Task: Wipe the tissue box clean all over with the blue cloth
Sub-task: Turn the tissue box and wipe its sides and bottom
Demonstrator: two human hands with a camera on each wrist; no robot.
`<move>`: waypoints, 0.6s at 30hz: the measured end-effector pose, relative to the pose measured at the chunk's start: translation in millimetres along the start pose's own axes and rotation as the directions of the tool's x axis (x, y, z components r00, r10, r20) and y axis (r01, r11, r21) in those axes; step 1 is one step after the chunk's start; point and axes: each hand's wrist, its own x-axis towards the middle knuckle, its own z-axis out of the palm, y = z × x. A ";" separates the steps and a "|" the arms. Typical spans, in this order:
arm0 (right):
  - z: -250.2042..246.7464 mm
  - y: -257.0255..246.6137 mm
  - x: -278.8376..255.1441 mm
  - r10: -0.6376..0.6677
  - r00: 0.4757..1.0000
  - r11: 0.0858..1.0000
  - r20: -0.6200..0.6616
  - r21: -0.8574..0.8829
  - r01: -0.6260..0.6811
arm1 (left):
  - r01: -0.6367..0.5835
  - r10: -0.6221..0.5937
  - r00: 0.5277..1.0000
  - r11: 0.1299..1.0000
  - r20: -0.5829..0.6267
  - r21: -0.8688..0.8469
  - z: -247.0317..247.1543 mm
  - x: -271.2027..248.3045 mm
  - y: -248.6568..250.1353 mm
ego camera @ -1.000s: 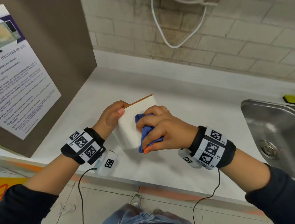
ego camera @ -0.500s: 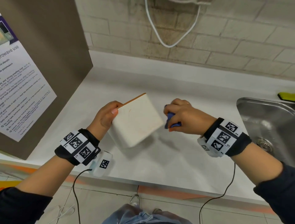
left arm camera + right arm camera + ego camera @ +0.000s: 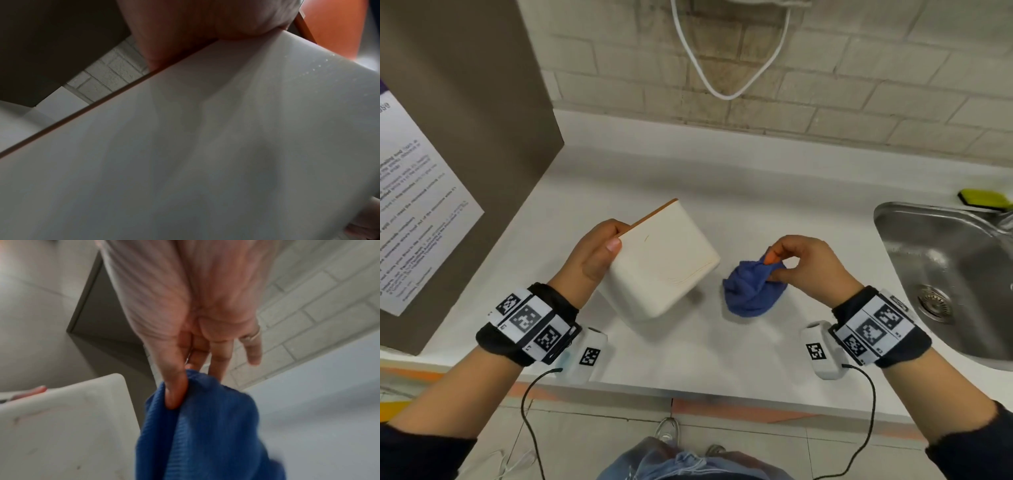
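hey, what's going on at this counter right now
A person is cleaning a white tissue box with a blue cloth. The left hand grips the box, tilted on the white counter. The right hand pinches the bunched cloth beside the box, not touching it. A steel sink sits at the right.

The head camera looks steeply down on the tissue box [image 3: 661, 260] from above. The left wrist camera sits almost against the box's side; the right wrist camera views it from its right, sharing that box.
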 end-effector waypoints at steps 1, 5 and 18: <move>-0.5 1.0 -2.0 0.004 0.998 0.997 -0.059 -0.071 -0.008 | -0.001 0.001 1.000 1.000 0.003 0.008 0.3 -0.2 0.4; 1.8 -1.4 -10.7 -0.051 0.973 0.948 -0.225 -0.318 -0.024 | -0.002 0.002 1.000 1.000 0.004 0.027 0.5 -0.3 2.6; 86.5 44.1 -61.1 0.167 0.951 0.894 0.261 -0.447 -0.034 | 0.009 -0.009 1.000 0.999 -0.008 0.054 -0.5 -0.5 1.8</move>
